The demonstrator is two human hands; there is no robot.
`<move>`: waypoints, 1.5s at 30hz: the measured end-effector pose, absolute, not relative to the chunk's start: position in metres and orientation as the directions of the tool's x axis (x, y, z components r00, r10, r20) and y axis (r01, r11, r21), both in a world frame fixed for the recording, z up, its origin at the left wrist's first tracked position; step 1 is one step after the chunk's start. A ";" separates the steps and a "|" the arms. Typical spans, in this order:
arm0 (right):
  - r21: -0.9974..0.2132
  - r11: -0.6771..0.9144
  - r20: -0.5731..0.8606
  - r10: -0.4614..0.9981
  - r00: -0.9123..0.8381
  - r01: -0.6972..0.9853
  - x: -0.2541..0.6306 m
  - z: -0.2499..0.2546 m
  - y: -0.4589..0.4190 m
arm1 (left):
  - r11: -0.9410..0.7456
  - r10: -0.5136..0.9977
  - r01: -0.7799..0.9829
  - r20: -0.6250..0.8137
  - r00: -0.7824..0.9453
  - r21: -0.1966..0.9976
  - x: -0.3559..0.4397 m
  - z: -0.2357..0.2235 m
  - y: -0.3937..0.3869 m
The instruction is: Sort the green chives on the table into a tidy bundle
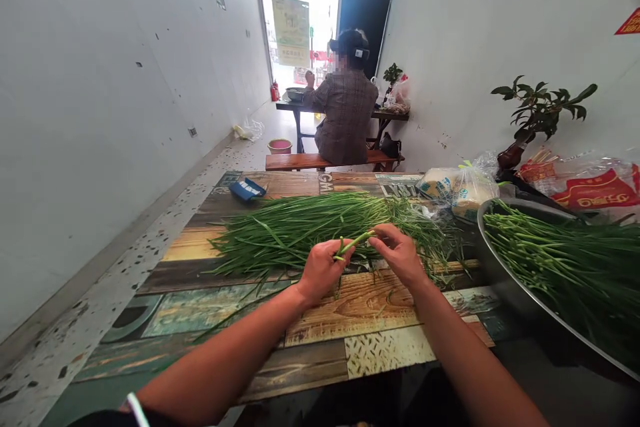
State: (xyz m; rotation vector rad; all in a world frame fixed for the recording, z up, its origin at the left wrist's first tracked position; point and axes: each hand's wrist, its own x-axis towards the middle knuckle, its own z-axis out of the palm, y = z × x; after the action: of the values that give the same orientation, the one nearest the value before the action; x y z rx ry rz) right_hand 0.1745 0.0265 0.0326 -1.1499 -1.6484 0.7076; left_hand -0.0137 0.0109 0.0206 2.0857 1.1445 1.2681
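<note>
While the left hand [324, 265] and right hand [399, 253] pinch green stems [357, 241], the bowl [537, 210] holds plenty, but a large pile [295, 227] seemingly remains.

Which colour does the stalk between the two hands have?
The stalk is light green; the head view, the only one, shows it best.

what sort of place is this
Probably a small eatery or shop: there's a long bench at a far table, a poster by the bright entrance, and a big bowl of long greens.
</note>
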 end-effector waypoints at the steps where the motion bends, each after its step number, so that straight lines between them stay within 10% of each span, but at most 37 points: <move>1: -0.868 0.372 0.365 0.927 -0.086 0.328 0.173 0.032 0.026 | -0.564 0.825 0.422 0.508 0.248 0.709 -0.014 0.021 0.011; 13: -0.883 0.287 0.316 0.949 0.018 0.373 0.195 0.030 0.032 | -0.506 0.863 0.390 0.452 0.228 0.770 -0.014 0.022 0.012; 19: -0.433 0.216 0.519 0.854 0.046 0.875 0.230 0.027 0.031 | -0.451 0.892 0.210 0.449 0.058 0.868 -0.014 0.026 0.010; 29: 0.015 0.214 0.201 0.956 -0.212 0.977 0.197 0.033 0.051 | -0.648 0.734 0.101 0.654 -0.186 0.755 -0.023 0.050 0.011; 37: -0.102 0.223 0.358 0.918 -0.173 0.970 0.194 0.033 0.040 | -0.594 0.752 0.272 0.643 -0.147 0.757 -0.026 0.058 0.016; 45: -0.024 0.604 0.324 0.759 -0.565 0.797 0.164 0.004 0.034 | -0.563 0.787 0.115 0.573 -0.228 0.818 -0.031 0.081 0.026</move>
State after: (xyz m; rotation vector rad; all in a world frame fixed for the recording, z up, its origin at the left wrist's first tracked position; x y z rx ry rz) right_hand 0.1638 0.0339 0.0040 -1.2649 -2.5322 -0.1795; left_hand -0.0305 0.0264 0.0808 1.5518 1.0787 1.8421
